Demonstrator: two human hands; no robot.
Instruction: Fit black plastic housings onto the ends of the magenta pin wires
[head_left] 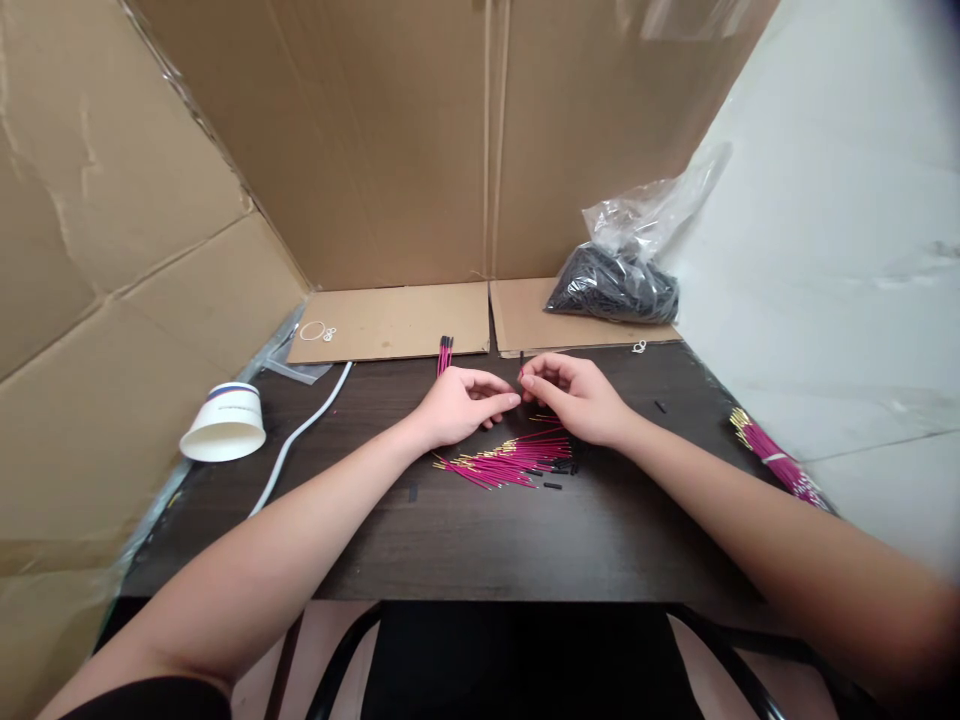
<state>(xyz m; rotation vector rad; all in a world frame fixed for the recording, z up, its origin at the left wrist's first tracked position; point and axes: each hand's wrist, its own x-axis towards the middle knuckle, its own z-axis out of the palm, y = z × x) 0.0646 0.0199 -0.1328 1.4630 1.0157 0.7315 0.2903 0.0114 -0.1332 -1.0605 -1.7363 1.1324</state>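
In the head view we count two bare hands over one dark table (480,550). Our right hand (566,392) pinches one slim black sleeve (522,359) upright between thumb and fingertips; what lies below it is hidden by the fingers. Our left hand (472,402) is just beside, thumb and forefinger nearly meeting, and we cannot tell whether they hold anything.

Nearer us lies one loose heap of magenta wires (517,462), gold at the left ends, too overlapped to count. A few black tubes (553,487) lie by its right end, some partly covered; one stray tube (661,407) lies well apart, to the right. Behind the left hand stands out one cluster of black-tipped wires (445,350), its lower part hidden. One tied bundle (776,458) sits at the right edge of the table.

Farther back are two flat cardboard sheets (390,320), the right one bearing one clear bag (615,285) of uncountable black pieces. At left we see one paper cup (223,420) and one white cable (304,430), partly hidden by the forearm.
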